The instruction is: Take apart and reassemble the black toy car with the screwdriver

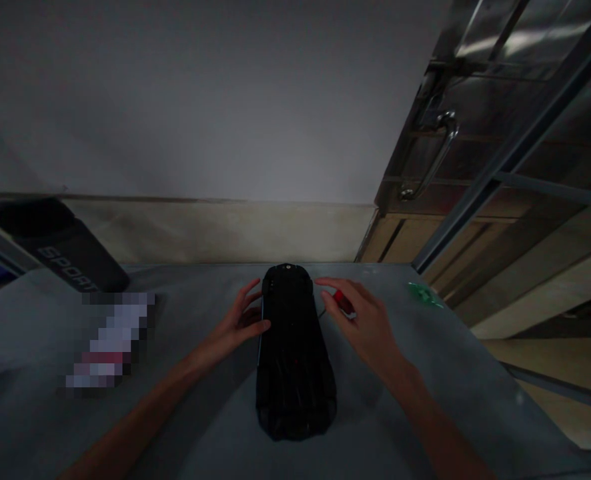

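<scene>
A black toy car (295,333) lies upside down on the grey table, its dark underside facing up and one end towards me. My left hand (241,316) holds its left side, the thumb over the edge and the other fingers spread along the flank. Beside the car's far right end is my right hand (363,317), curled around a screwdriver with a red handle (343,302). The thin shaft points left and down, close to the car's side. My right index finger reaches to the car's edge. Details of the underside are lost in the dim light.
On the left stands a black box marked SPORT (75,253), with a blurred-out flat item (113,340) in front of it. A small green plastic packet (424,294) lies near the right edge of the table (215,413). Behind are a wall and a metal door handle (433,157).
</scene>
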`<state>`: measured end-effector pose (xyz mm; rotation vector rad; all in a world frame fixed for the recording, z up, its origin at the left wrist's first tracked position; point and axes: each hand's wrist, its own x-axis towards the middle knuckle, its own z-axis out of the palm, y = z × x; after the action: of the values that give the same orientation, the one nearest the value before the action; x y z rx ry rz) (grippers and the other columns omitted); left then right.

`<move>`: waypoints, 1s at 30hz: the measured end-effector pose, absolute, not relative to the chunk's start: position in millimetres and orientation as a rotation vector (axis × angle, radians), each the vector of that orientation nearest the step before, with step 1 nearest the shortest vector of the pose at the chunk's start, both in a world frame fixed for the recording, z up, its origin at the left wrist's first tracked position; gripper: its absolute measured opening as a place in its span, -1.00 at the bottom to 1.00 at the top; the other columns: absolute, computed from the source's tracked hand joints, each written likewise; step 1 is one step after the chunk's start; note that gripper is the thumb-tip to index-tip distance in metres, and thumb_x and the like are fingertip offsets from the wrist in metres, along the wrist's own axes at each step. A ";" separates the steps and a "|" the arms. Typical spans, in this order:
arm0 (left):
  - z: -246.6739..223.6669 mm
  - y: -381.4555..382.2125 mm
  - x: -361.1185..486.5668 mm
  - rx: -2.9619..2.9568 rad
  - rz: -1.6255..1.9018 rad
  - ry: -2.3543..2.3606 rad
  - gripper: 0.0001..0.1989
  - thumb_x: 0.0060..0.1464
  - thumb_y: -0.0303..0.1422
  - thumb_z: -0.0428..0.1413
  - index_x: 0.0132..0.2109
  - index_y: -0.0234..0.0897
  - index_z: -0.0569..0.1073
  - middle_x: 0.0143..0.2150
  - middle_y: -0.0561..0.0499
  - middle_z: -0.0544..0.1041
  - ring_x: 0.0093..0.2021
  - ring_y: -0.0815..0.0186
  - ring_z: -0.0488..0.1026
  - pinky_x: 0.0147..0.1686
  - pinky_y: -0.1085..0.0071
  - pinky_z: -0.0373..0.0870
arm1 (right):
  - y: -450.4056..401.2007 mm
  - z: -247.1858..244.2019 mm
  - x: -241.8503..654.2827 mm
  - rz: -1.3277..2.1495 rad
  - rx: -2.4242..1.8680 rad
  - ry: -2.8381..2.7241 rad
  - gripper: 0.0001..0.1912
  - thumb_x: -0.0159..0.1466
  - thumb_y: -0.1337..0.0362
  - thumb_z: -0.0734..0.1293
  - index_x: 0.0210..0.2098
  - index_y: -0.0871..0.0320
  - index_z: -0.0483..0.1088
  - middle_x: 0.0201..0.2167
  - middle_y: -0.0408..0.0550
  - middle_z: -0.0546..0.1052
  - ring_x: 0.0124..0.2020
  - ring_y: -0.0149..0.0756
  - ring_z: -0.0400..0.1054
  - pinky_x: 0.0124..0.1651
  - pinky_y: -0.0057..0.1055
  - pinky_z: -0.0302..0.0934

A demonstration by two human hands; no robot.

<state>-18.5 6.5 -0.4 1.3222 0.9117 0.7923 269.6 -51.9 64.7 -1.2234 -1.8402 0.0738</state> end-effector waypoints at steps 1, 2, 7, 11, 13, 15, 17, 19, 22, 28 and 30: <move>-0.5 6.4 -18.7 1.324 0.790 0.915 0.20 0.14 0.01 0.52 0.71 0.13 0.04 0.76 -0.27 0.14 0.58 -0.26 0.39 0.59 -0.22 0.22 | -51.7 64.2 269.7 0.072 -1.216 -1.836 -0.70 0.57 0.29 0.30 0.17 0.00 0.62 -0.28 -0.09 0.65 -0.28 -0.18 0.55 -0.06 -0.20 0.53; -0.9 6.6 -18.8 1.325 0.790 0.917 0.19 0.15 0.01 0.52 0.71 0.12 0.03 0.76 -0.28 0.14 0.59 -0.25 0.38 0.60 -0.22 0.20 | -51.6 63.9 269.9 0.070 -1.203 -1.839 -0.67 0.56 0.32 0.29 0.20 0.00 0.61 -0.29 -0.10 0.64 -0.27 -0.18 0.55 -0.05 -0.20 0.53; -6.4 9.9 -19.4 1.314 0.795 0.884 0.19 0.18 -0.02 0.50 0.72 0.15 0.00 0.75 -0.28 0.13 0.55 -0.19 0.42 0.59 -0.23 0.22 | -52.7 64.5 270.0 0.100 -1.213 -1.885 -0.61 0.56 0.33 0.26 0.28 -0.01 0.56 -0.21 -0.06 0.66 -0.21 -0.16 0.58 -0.02 -0.20 0.52; -5.0 10.0 -19.7 1.326 0.786 0.904 0.18 0.17 -0.03 0.51 0.71 0.17 0.02 0.75 -0.26 0.14 0.56 -0.21 0.42 0.59 -0.25 0.20 | -52.0 63.5 269.5 0.107 -1.235 -1.841 -0.68 0.57 0.29 0.29 0.22 0.00 0.58 -0.34 -0.13 0.59 -0.29 -0.19 0.54 -0.11 -0.26 0.49; -1.8 8.5 -19.5 1.330 0.784 0.916 0.16 0.18 -0.04 0.50 0.71 0.16 0.04 0.75 -0.27 0.16 0.58 -0.25 0.39 0.60 -0.26 0.20 | -51.9 63.3 269.2 0.088 -1.211 -1.859 -0.64 0.54 0.34 0.27 0.23 0.01 0.56 -0.31 -0.11 0.60 -0.27 -0.19 0.55 -0.09 -0.24 0.50; 0.6 7.1 -19.1 1.327 0.786 0.917 0.14 0.19 -0.06 0.50 0.71 0.15 0.05 0.75 -0.27 0.18 0.59 -0.29 0.37 0.59 -0.26 0.22 | -52.1 64.1 268.9 0.057 -1.189 -1.893 -0.62 0.52 0.38 0.25 0.22 0.01 0.55 -0.25 -0.07 0.64 -0.23 -0.17 0.56 -0.05 -0.21 0.50; 0.0 6.9 -18.9 1.325 0.794 0.917 0.15 0.19 -0.05 0.49 0.71 0.14 0.05 0.74 -0.26 0.20 0.60 -0.31 0.36 0.58 -0.22 0.25 | -52.4 65.2 268.6 0.015 -1.179 -1.906 -0.66 0.53 0.38 0.27 0.17 0.01 0.57 -0.25 -0.07 0.65 -0.24 -0.17 0.56 -0.05 -0.20 0.48; -4.0 8.4 -19.0 1.334 0.793 0.919 0.15 0.17 -0.03 0.50 0.71 0.16 0.06 0.74 -0.23 0.20 0.60 -0.28 0.37 0.58 -0.18 0.26 | -52.3 66.0 268.3 -0.015 -1.182 -1.893 -0.71 0.54 0.37 0.28 0.12 0.00 0.59 -0.29 -0.09 0.64 -0.28 -0.18 0.55 -0.08 -0.20 0.47; -12.9 12.1 -19.8 1.347 0.817 0.916 0.19 0.14 0.01 0.52 0.71 0.17 0.05 0.74 -0.25 0.20 0.57 -0.26 0.41 0.60 -0.24 0.22 | -51.7 65.9 268.0 -0.028 -1.166 -1.902 -0.64 0.53 0.41 0.25 0.17 -0.01 0.57 -0.28 -0.10 0.64 -0.26 -0.18 0.56 -0.07 -0.20 0.47; -16.1 13.6 -20.7 1.349 0.815 0.891 0.16 0.19 0.01 0.50 0.71 0.14 0.05 0.74 -0.29 0.17 0.57 -0.25 0.41 0.60 -0.25 0.20 | -50.9 63.0 267.1 -0.089 -1.171 -1.925 -0.69 0.55 0.40 0.26 0.16 0.03 0.55 -0.26 -0.06 0.66 -0.23 -0.13 0.57 -0.05 -0.16 0.46; -15.9 13.6 -20.5 1.341 0.815 0.901 0.17 0.17 0.01 0.51 0.71 0.13 0.04 0.74 -0.30 0.18 0.57 -0.27 0.40 0.60 -0.26 0.20 | -50.4 62.3 267.4 -0.092 -1.180 -1.956 -0.66 0.55 0.41 0.25 0.19 0.05 0.54 -0.23 -0.03 0.68 -0.20 -0.10 0.58 -0.03 -0.12 0.46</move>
<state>-20.5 13.6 -15.9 1.3408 0.9006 0.8147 267.4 -50.4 62.3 -1.1800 -1.9564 -0.0924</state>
